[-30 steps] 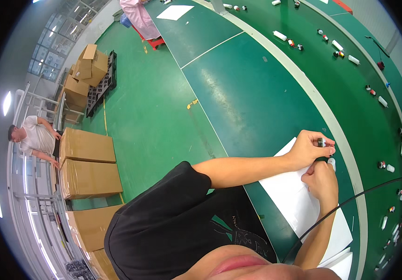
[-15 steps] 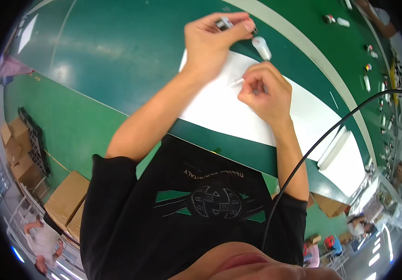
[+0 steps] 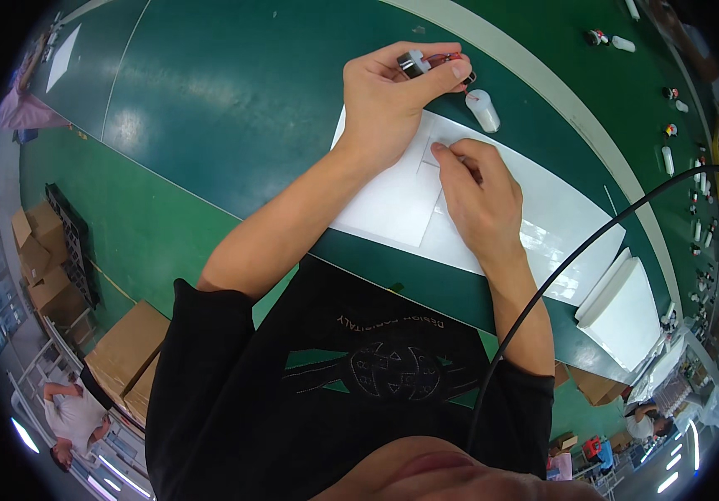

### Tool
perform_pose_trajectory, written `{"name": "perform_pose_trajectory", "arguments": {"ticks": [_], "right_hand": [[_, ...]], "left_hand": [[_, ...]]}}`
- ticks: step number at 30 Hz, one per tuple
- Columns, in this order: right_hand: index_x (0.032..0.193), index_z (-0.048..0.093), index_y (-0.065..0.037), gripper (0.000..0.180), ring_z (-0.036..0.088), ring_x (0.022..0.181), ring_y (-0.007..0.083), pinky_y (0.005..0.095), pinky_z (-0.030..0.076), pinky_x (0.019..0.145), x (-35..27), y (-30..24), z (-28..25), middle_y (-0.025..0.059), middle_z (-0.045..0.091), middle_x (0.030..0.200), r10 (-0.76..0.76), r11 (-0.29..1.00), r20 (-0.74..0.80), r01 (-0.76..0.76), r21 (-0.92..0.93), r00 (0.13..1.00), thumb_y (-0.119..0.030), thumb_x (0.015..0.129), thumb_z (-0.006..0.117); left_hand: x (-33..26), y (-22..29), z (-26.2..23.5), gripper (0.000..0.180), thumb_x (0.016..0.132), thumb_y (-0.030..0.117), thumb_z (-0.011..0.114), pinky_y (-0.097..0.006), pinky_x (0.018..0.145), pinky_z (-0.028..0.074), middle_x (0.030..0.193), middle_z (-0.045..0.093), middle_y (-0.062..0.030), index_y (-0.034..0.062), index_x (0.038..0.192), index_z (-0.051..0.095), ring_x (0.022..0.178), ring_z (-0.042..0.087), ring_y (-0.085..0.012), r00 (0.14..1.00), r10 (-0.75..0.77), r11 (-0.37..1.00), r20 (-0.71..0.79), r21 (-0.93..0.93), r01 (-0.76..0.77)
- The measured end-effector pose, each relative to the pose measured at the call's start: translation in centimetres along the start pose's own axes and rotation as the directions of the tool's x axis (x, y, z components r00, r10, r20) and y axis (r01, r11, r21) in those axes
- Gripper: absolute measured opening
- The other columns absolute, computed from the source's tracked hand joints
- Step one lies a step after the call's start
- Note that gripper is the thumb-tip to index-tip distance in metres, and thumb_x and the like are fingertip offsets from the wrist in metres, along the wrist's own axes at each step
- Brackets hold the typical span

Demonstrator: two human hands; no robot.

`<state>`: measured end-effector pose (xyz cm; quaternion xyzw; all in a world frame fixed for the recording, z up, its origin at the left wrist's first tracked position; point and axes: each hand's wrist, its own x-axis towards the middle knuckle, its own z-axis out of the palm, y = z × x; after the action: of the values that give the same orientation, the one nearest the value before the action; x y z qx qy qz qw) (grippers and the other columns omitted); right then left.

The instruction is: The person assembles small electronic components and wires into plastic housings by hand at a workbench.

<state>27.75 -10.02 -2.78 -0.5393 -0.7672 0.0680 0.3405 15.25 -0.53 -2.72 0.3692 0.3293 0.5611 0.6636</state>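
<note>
My left hand [image 3: 393, 92] is raised over the green table [image 3: 242, 108] and pinches a small round metal part with red wires [image 3: 426, 62] between thumb and fingers. My right hand [image 3: 476, 196] rests on the white paper sheets [image 3: 393, 200], its fingertips pinched on something thin that I cannot make out. A small white plastic cylinder [image 3: 483, 110] lies on the table just beyond the paper, between the two hands.
More small white and red parts [image 3: 610, 40] lie along the table's far side. A black cable [image 3: 568, 267] arcs across the right. White trays [image 3: 627, 309] sit at the table's right end. Cardboard boxes [image 3: 125, 351] and a person [image 3: 71, 417] are on the floor at left.
The view has swung from the floor and boxes to look straight down at the table. My hands stay together over the white paper, the left still holding the small part.
</note>
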Motion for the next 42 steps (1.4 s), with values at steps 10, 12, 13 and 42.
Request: {"name": "perform_pose_trajectory", "arguments": {"ticks": [10,12,13,42], "right_hand": [[0.085,0.068,-0.002,0.019,0.059,0.075,0.0153,0.0254,0.045,0.064,0.1,-0.5,-6.1,0.0104,0.068,0.095,0.500,0.706,-0.077,-0.355,0.612,0.862,0.006,0.070,0.076],[0.085,0.069,-0.003,0.020,0.059,0.081,0.0170,0.0269,0.045,0.067,0.2,-0.9,-7.0,0.0100,0.066,0.099,0.454,0.770,-0.095,-0.337,0.541,0.886,0.004,0.068,0.077],[0.084,0.069,-0.004,0.021,0.058,0.087,0.0188,0.0285,0.045,0.069,0.3,-1.0,-7.4,0.0096,0.065,0.102,0.392,0.829,-0.096,-0.306,0.468,0.915,0.003,0.066,0.078],[0.090,0.061,0.000,0.012,0.059,0.079,0.0104,0.0229,0.048,0.073,-0.4,-1.2,-5.0,0.0054,0.063,0.083,0.689,0.067,0.180,-0.308,0.949,0.702,0.002,0.082,0.071]], "left_hand": [[-1.1,1.4,0.7,0.019,0.084,0.000,0.067,-0.034,0.080,0.057,0.095,0.068,-0.0175,-0.0050,0.102,0.066,0.088,0.068,-0.0285,0.975,-0.192,0.981,0.112,-0.008,0.194],[-1.5,1.7,0.9,0.019,0.084,0.000,0.067,-0.034,0.079,0.057,0.094,0.068,-0.0169,-0.0040,0.102,0.066,0.088,0.068,-0.0283,0.966,-0.204,0.979,0.162,0.004,0.206],[-1.5,1.9,0.9,0.018,0.083,-0.001,0.067,-0.033,0.079,0.057,0.093,0.068,-0.0166,-0.0040,0.101,0.067,0.088,0.068,-0.0276,0.958,-0.230,0.973,0.172,0.022,0.229],[-2.6,2.6,2.4,0.025,0.073,-0.011,0.071,-0.031,0.077,0.054,0.087,0.068,-0.0138,-0.0051,0.098,0.070,0.086,0.067,-0.0224,0.866,-0.355,0.934,0.353,0.181,0.309]]}}
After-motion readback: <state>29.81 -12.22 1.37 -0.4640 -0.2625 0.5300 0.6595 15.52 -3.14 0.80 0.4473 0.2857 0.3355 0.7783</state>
